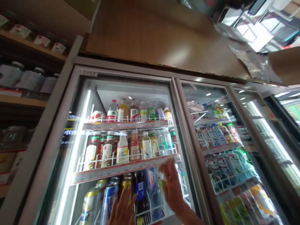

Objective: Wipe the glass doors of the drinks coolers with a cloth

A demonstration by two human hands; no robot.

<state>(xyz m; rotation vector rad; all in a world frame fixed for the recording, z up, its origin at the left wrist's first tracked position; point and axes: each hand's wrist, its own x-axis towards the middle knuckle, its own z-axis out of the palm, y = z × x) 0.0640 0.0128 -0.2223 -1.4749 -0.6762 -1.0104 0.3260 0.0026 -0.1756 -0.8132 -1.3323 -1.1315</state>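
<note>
My left hand (122, 207) is raised at the bottom of the head view with its fingers stretched out and nothing in them. Behind it, beyond the glass, stand a blue can (108, 200) and a gold can (127, 182). To its right my right hand (172, 187) is lifted higher, blurred by motion, its fingers loosely apart with no object seen in it. It covers part of the drinks near a clear bottle (152, 187). Both hands are before the glass door (82, 93) of a drinks fridge; whether either touches the glass I cannot tell.
Bottled drinks line the upper shelf (131, 125) and middle shelf (126, 168). A second fridge door (206, 93) continues to the right. Wooden shelves (35, 101) with jars stand at left. A wooden panel (150, 37) and plastic bags (255, 62) are above.
</note>
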